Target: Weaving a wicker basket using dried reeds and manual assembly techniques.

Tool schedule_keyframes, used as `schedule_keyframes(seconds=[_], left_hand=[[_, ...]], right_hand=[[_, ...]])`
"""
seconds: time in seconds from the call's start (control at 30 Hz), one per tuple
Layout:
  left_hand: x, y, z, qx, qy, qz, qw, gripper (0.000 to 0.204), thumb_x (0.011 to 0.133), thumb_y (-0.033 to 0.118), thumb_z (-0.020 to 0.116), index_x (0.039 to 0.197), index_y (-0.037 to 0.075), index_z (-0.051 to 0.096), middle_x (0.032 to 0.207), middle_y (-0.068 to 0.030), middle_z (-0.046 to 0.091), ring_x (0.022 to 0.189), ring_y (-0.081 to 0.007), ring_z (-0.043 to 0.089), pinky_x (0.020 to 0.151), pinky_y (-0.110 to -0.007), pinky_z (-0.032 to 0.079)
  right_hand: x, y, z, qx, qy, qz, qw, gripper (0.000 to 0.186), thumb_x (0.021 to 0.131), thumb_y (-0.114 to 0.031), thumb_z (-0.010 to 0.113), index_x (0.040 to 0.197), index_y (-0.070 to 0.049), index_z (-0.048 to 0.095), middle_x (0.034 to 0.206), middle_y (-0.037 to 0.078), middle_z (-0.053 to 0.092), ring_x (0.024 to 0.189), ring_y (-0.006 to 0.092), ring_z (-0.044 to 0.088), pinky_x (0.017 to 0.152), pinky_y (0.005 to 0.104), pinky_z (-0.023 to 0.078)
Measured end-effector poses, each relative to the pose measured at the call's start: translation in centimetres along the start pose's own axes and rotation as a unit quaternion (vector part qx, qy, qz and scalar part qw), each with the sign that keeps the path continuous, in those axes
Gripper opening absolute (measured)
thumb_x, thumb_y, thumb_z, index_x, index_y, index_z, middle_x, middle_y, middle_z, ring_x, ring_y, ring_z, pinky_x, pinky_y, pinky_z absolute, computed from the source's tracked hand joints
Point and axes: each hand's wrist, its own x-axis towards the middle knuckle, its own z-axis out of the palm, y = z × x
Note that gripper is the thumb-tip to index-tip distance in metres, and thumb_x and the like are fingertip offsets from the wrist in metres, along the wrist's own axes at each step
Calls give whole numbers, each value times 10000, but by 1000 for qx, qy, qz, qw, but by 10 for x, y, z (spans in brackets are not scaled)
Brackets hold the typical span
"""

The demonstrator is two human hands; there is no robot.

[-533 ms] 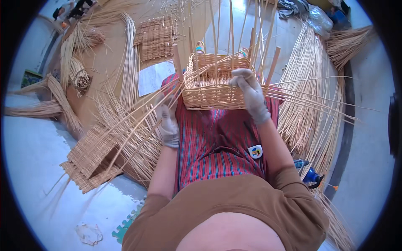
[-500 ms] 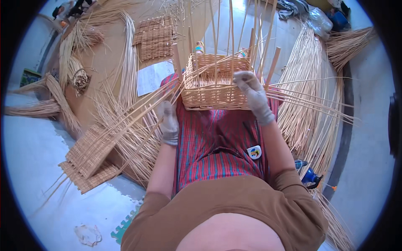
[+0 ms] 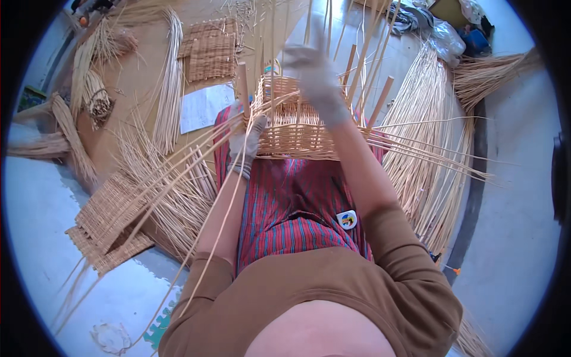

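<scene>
The basket (image 3: 297, 143) sits over the person's knees, on a red striped cloth (image 3: 291, 205), its near wall facing the person. At the basket's left near corner is the left hand (image 3: 245, 143), gloved; its grip is closed around that corner, thumb against the woven wall, beside a wooden post (image 3: 244, 89). Thin strands (image 3: 169, 187) run out from the corner to the basket's left and toward the person. Above the basket, toward its far right part, is the right hand (image 3: 318, 83), also gloved (badly blurred, so I cannot tell whether its grip is spread or pinching a strand). More posts rise from the basket's right end, and loose stakes (image 3: 369, 56) stand up there too. Right of the basket lies a big bundle (image 3: 422, 119) of reeds; beyond its far left, a woven panel (image 3: 211, 50) and a white sheet (image 3: 207, 107). Further woven pieces (image 3: 122, 205) lie left of the basket, nearer the person.
</scene>
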Motion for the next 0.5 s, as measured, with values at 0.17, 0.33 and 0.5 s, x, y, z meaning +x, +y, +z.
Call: schedule_keyframes(seconds=[0.17,0.33,0.5], left_hand=[[-3,-3,4,3,48,69,996,500,903,86,686,1367,19,513,1216,-52,606,1056,-163,591,931,-310,502],[-28,20,15,111,61,30,991,470,927,43,631,1370,-3,479,1221,-87,587,1054,-162,581,919,-295,494],[-78,46,52,104,14,118,987,167,1006,23,495,1151,7,577,1132,-125,630,839,-207,641,836,-351,534]], right_hand=[[-158,-11,-80,-24,209,193,958,361,1048,-92,523,1403,-81,461,916,100,729,824,170,701,776,292,556],[-161,-6,-123,-31,227,209,951,173,947,-146,727,1103,-74,701,938,23,748,816,114,710,632,214,501],[-168,1,-109,-8,236,209,949,159,992,-171,668,1115,-71,665,936,36,735,820,106,686,610,220,501]])
